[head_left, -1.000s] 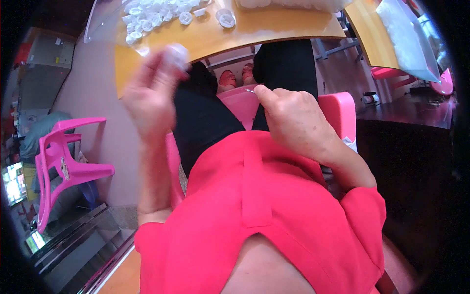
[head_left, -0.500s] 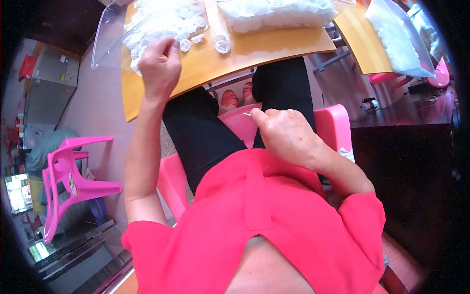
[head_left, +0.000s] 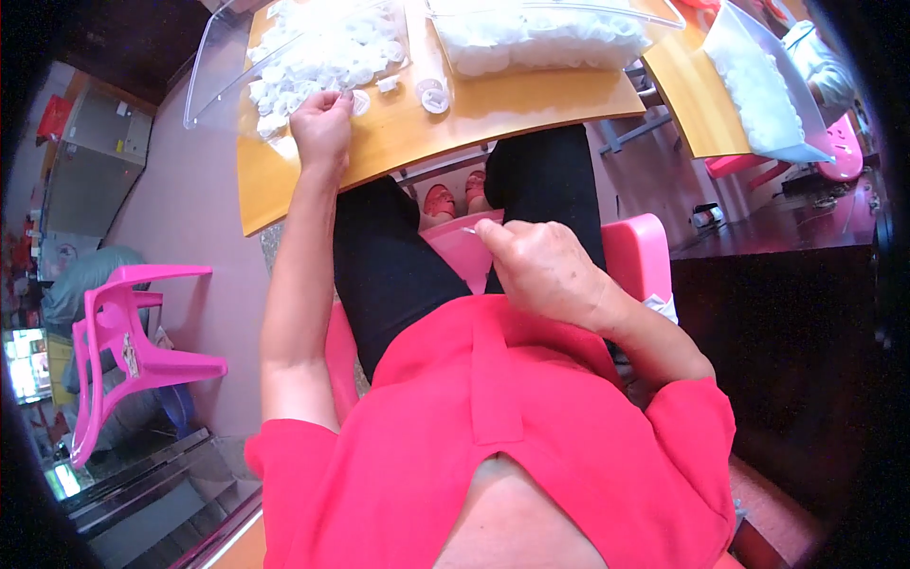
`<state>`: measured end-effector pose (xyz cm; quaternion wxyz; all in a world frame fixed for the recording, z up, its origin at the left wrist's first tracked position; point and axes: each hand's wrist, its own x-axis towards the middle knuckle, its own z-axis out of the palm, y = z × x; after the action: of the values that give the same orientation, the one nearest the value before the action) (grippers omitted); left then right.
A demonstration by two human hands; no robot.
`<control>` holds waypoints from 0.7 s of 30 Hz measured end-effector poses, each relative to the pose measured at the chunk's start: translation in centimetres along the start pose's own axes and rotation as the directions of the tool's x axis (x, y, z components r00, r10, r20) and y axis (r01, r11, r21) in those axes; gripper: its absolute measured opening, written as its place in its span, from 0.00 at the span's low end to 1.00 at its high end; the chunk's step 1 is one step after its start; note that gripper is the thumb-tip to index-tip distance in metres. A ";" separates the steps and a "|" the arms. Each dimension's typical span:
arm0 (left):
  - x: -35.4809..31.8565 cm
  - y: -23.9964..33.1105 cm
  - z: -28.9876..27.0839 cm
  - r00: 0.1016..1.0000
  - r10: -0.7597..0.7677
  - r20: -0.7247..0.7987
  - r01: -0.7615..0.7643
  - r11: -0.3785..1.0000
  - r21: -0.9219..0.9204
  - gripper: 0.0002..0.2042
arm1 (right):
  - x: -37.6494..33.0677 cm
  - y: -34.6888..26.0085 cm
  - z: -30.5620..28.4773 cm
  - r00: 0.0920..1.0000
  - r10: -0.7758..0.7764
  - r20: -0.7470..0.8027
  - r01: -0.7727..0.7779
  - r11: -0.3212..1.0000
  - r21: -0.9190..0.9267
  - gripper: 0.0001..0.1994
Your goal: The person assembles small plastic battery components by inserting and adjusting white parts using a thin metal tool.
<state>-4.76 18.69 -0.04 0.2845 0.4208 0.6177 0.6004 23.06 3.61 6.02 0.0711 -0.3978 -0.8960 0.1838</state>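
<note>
My left hand [head_left: 322,131] is over the near left part of the wooden table, fingers pinched together beside a heap of small white plastic pieces [head_left: 327,52]. Whatever sits between those fingertips is hidden. A round white plastic piece [head_left: 360,102] lies right by them. Above my lap, my right hand [head_left: 545,270] is closed around a thin pale tool [head_left: 468,229]; only its short tip sticks out past the thumb, so its kind is unclear. A ring-shaped clear and white piece [head_left: 433,97] rests farther right on the table.
A clear tub [head_left: 204,100] surrounds the heap's left side. Another clear bin [head_left: 664,17] of white pieces stands right of it. A third bin [head_left: 806,142] is on a second table, with a person's sleeve [head_left: 820,71] behind. A pink chair [head_left: 156,360] stands at left.
My left hand has come down slightly and to the right, toward the round piece at the heap's edge. My right hand keeps its grip on the thin tool, shifted slightly left.
</note>
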 end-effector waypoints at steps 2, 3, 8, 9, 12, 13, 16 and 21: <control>-3.5 2.4 -0.6 0.969 -0.176 0.175 0.217 0.945 -0.247 0.03 | 0.2 0.5 0.3 0.961 -0.020 -0.276 0.088 0.967 0.240 0.13; -5.3 2.7 -1.0 0.940 -0.191 0.283 0.280 0.905 -0.321 0.04 | 0.6 0.8 0.8 0.929 -0.031 -0.370 0.157 0.935 0.317 0.13; -15.7 5.4 -0.8 0.848 -0.207 0.488 0.455 0.755 -0.472 0.06 | 1.4 -1.1 0.2 0.930 0.232 -0.285 0.095 0.598 0.796 0.14; -16.9 5.5 -0.7 0.842 -0.196 0.502 0.468 0.728 -0.501 0.06 | 1.6 -1.3 0.4 0.932 0.256 -0.255 0.086 0.530 0.844 0.13; -19.0 6.0 -0.8 0.827 -0.193 0.527 0.502 0.676 -0.540 0.05 | 1.9 -1.3 1.6 0.859 0.304 -0.412 0.173 0.586 0.792 0.10; -19.3 6.1 -1.1 0.826 -0.189 0.531 0.505 0.668 -0.547 0.04 | 1.7 -1.3 1.4 0.862 0.304 -0.405 0.166 0.586 0.793 0.10; -19.5 6.0 -2.3 0.805 -0.198 0.559 0.527 0.673 -0.519 0.08 | 1.2 -0.9 0.8 0.940 0.230 -0.250 0.051 0.632 0.774 0.13; -20.1 6.3 -3.7 0.707 -0.120 0.697 0.567 0.686 -0.456 0.22 | 0.9 -2.2 0.7 0.950 0.179 -0.256 0.075 0.665 0.743 0.11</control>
<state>2.85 -0.93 3.45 0.7100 0.3360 0.3159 0.5322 20.72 2.77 6.20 0.3604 -0.3831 -0.7080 0.4713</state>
